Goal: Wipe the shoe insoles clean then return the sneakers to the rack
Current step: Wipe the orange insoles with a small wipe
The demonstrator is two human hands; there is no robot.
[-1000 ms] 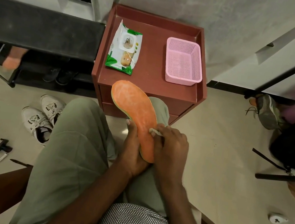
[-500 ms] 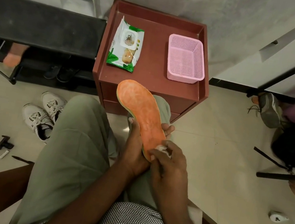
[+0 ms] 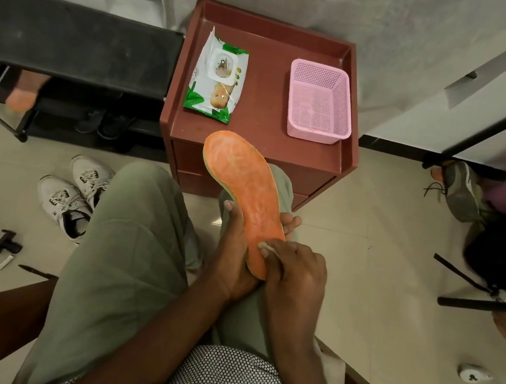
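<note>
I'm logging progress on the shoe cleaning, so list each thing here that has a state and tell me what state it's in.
Orange insole: out of the shoe, held up over the lap.
Left hand: grips the insole's heel end.
Right hand: pinches a white wipe against the insole.
Wipes pack: lying flat, flap closed.
Pink basket: upright, empty.
White sneakers: on the floor, not racked.

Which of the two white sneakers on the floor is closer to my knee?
The farther white sneaker, toe touching the green trouser knee; the other sneaker lies left.
</note>
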